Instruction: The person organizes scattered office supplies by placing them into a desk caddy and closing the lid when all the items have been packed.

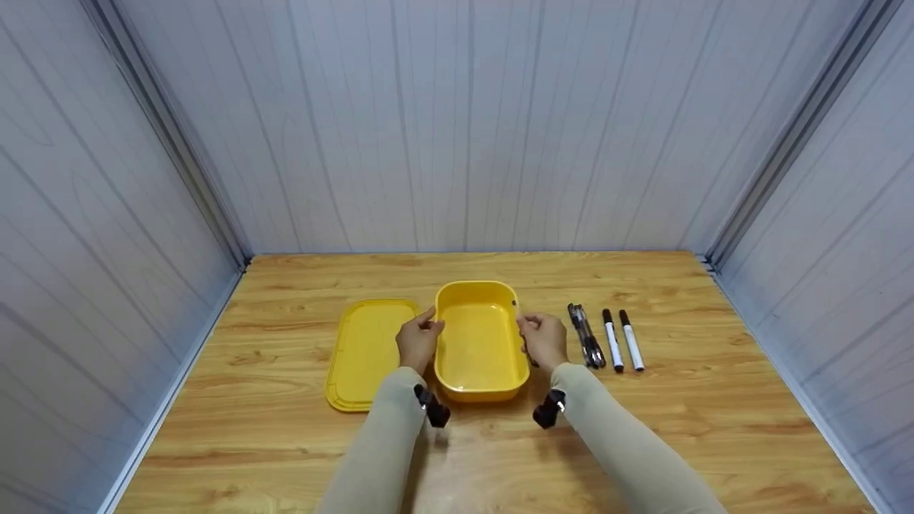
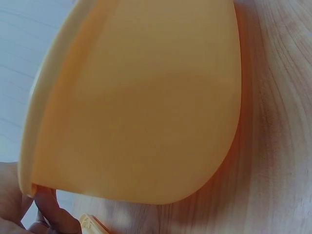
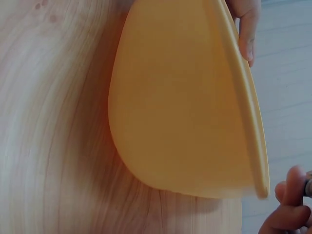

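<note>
The lid (image 1: pixel 370 350) is off; left hand (image 1: pixel 417 341) pinches box (image 1: pixel 477 343), right hand (image 1: pixel 545 340) a pen (image 3: pixel 307 188); 2 markers (image 1: pixel 613 341) lie outside, center-right.

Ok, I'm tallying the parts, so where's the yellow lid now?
In the head view, the yellow lid lies on the table, left of the yellow box, by the left hand.

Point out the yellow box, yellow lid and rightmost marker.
Yellow box (image 1: pixel 478 343): head view, bare inside floor.
Yellow lid (image 1: pixel 365 355): head view, flat face.
Rightmost marker (image 1: pixel 633 345): head view, middle of white barrel.
</note>
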A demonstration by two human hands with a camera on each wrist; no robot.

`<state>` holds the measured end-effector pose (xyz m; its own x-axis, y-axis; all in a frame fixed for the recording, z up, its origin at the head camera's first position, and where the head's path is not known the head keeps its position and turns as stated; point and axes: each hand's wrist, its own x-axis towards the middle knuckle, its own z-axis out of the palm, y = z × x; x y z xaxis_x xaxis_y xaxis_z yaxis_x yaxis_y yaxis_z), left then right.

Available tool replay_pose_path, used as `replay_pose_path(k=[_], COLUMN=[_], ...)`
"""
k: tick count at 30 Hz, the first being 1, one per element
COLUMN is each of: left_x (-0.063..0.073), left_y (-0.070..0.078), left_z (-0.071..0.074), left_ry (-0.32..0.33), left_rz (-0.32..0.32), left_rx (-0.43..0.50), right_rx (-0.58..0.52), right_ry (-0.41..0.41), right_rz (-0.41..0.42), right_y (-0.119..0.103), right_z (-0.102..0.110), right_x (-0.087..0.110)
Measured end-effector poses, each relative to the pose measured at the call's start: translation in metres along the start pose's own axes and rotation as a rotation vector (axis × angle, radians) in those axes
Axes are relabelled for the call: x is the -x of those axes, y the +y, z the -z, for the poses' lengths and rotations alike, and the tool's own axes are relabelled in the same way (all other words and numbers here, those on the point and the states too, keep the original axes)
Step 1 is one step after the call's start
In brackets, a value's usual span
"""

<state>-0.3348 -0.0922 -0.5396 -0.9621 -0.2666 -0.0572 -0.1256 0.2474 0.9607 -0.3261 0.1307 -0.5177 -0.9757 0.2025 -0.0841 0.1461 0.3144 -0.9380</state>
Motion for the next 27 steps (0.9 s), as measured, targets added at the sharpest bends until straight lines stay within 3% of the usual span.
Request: replay_pose_path(k=[14, 21, 27], left_x=[-0.001, -0.002, -0.001], left_y=[0.001, 0.002, 0.0], left_z=[0.0, 0.001, -0.001], left_ry=[-0.002, 0.007, 0.0], left_rz=[0.024, -0.009, -0.003], left_rx=[0.026, -0.011, -0.004], right_rx=[-0.027, -0.039, -0.053], right_ry=[-0.019, 0.0, -0.016], right_rz=[-0.042, 0.025, 0.021], right_y=[-0.008, -0.01, -0.011], right_z=[-0.01, -0.015, -0.022], right_x=[0.001, 0.003, 0.007])
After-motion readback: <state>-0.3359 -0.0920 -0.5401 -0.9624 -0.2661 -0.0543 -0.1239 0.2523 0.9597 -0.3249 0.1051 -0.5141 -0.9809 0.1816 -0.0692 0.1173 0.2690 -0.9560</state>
